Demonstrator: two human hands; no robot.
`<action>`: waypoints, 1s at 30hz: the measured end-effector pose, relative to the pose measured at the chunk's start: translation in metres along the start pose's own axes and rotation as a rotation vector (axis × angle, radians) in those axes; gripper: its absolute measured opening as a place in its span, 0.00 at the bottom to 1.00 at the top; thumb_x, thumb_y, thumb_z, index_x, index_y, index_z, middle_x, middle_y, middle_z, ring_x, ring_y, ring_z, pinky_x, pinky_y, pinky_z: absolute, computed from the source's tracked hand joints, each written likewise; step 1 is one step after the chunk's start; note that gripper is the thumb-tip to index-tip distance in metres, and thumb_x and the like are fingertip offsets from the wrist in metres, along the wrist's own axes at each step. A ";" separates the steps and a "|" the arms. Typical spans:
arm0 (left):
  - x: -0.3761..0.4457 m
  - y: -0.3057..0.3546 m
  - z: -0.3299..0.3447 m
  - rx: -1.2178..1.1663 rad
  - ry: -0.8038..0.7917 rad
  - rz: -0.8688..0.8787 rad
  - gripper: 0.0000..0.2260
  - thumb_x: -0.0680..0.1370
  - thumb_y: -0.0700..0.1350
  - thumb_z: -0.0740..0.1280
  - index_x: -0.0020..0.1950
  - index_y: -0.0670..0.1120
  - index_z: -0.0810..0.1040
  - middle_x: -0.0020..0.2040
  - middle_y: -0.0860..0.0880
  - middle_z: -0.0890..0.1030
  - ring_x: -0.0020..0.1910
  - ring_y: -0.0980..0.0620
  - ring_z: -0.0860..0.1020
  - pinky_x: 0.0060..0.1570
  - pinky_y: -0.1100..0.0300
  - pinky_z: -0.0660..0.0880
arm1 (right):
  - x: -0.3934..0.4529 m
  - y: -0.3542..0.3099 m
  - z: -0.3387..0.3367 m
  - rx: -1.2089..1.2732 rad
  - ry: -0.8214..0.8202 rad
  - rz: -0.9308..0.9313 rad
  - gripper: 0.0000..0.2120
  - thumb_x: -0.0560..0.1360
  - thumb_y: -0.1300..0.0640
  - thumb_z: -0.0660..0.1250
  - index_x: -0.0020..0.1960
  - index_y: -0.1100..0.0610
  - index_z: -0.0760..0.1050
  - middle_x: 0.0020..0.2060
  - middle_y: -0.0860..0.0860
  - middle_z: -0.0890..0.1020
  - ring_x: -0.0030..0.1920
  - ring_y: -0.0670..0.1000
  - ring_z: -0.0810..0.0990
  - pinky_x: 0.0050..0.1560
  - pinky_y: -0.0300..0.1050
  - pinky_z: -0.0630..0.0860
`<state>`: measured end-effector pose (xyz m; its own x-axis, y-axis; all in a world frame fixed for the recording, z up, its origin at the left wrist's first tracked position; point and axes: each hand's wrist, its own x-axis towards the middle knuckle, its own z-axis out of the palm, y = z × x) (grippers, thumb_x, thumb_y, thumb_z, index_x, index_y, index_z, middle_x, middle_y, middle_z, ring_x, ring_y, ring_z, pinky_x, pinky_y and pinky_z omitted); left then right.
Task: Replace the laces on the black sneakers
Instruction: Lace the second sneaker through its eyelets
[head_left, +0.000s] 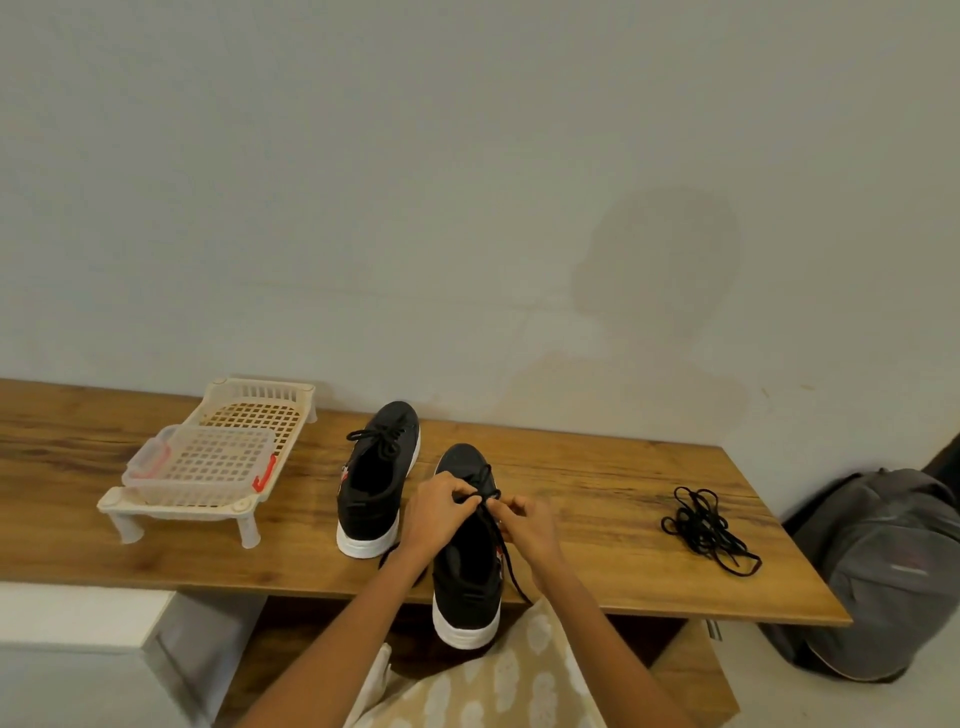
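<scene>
1. Sneaker (467, 561) on the right stands at the table's (597, 519) near edge, heel overhanging; its lace (488, 493) is pinched by both hands.
2. Left hand (436, 512) and right hand (530, 525) are curled onto the lace over the upper eyelets.
3. Tying or undoing appears in hand; which cannot be told.
4. Second sneaker (376, 478) stands laced, left and farther back.
5. Loose laces (709, 525) lie well apart, right; steady lace tension is called for next.
</scene>
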<state>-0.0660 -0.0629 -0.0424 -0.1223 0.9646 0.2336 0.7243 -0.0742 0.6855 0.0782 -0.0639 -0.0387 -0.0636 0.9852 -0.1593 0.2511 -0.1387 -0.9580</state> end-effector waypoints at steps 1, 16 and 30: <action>0.000 -0.001 0.000 -0.003 0.001 -0.001 0.09 0.76 0.49 0.69 0.53 0.48 0.83 0.49 0.52 0.81 0.50 0.56 0.78 0.50 0.64 0.72 | 0.000 0.000 0.000 -0.005 0.007 -0.012 0.08 0.77 0.55 0.67 0.43 0.58 0.81 0.37 0.54 0.83 0.40 0.51 0.82 0.43 0.46 0.79; 0.006 -0.005 0.003 0.036 -0.038 0.014 0.10 0.76 0.49 0.68 0.54 0.49 0.83 0.53 0.52 0.82 0.54 0.55 0.78 0.54 0.61 0.72 | -0.012 0.001 -0.015 -0.291 -0.156 0.026 0.16 0.78 0.52 0.64 0.33 0.55 0.68 0.32 0.53 0.72 0.36 0.49 0.74 0.42 0.51 0.76; 0.010 0.002 0.005 0.091 -0.150 0.019 0.10 0.79 0.48 0.64 0.59 0.52 0.80 0.57 0.52 0.81 0.58 0.52 0.77 0.56 0.56 0.74 | 0.001 -0.023 -0.013 -0.138 -0.017 0.133 0.05 0.81 0.54 0.59 0.51 0.57 0.68 0.46 0.52 0.74 0.44 0.49 0.75 0.37 0.37 0.75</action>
<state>-0.0629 -0.0526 -0.0422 -0.0102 0.9906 0.1363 0.7849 -0.0765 0.6148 0.0846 -0.0582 -0.0135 -0.0374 0.9571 -0.2872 0.3886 -0.2508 -0.8866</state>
